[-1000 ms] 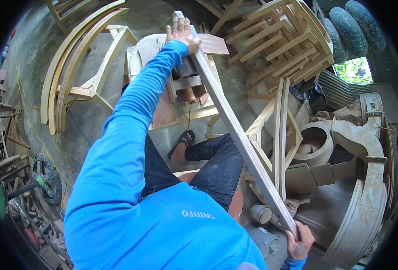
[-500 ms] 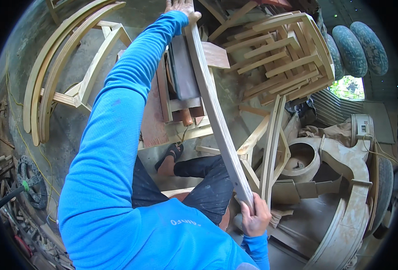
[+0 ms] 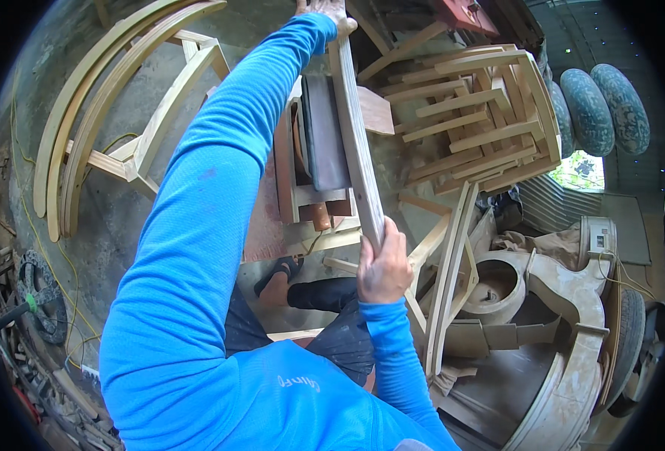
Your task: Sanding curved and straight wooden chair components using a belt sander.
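A long, slightly curved wooden strip runs from the top edge down to the middle of the view. My left hand, at the end of an outstretched blue sleeve, grips its far part; the upper edge cuts off some of the fingers. Closed around the near end is my right hand, thumb along the wood. The strip lies against the right side of a bench machine with a long, dark, belt-like surface. Below that surface sits a copper-brown cylinder.
Curved wooden frames stand at the left. To the right are a slatted wooden stack, a narrow wooden frame and a large pale machine housing. Yellow cord trails across the left floor. My sandalled foot is below the bench.
My right hand has moved up and left, toward the machine, along with the strip's near end. My left hand is farther up and right, partly leaving the picture. The view has shifted slightly.
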{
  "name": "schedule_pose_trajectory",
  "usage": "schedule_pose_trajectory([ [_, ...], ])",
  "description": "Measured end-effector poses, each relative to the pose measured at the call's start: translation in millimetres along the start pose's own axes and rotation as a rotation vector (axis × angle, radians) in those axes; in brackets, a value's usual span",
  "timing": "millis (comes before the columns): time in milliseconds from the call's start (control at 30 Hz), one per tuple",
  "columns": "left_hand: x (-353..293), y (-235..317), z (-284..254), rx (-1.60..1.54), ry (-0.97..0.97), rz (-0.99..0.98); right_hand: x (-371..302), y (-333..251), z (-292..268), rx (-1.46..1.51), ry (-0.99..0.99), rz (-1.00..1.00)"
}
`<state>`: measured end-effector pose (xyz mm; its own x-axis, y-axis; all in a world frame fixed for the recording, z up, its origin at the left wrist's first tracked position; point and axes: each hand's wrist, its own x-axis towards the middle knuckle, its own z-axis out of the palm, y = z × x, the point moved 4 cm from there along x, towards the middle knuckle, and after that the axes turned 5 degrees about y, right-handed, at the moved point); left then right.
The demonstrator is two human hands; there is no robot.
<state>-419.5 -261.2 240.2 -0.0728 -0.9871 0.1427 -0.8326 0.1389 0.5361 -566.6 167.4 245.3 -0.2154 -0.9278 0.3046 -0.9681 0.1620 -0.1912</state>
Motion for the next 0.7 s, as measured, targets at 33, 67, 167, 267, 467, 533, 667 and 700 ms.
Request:
schedule_pose_trajectory([
  [33,-3,3,1,0.02,-0.011,-0.001,4,-1,5,0.005,0.008,-0.002],
  [67,-4,4,2,0.02,-0.028,-0.001,7,-2,8,-0.005,0.026,-0.025],
  [167,-17,-9,20,0.16,0.195,-0.007,3,3,10,0.011,0.06,-0.08],
  [267,-68,11,25,0.206,0.117,0.002,-31,34,-9,-0.02,-0.002,-0.135],
  [467,-251,60,29,0.149,-0.082,0.041,-148,94,-135,0.039,-0.169,-0.117],
  [533,-318,74,43,0.072,-0.058,0.102,-190,116,-188,0.028,-0.26,-0.063],
  [667,-431,106,46,-0.138,-0.077,0.097,-268,173,-258,0.167,-0.409,0.083],
  [700,-448,108,48,-0.246,-0.064,0.099,-284,182,-269,0.268,-0.422,0.094],
])
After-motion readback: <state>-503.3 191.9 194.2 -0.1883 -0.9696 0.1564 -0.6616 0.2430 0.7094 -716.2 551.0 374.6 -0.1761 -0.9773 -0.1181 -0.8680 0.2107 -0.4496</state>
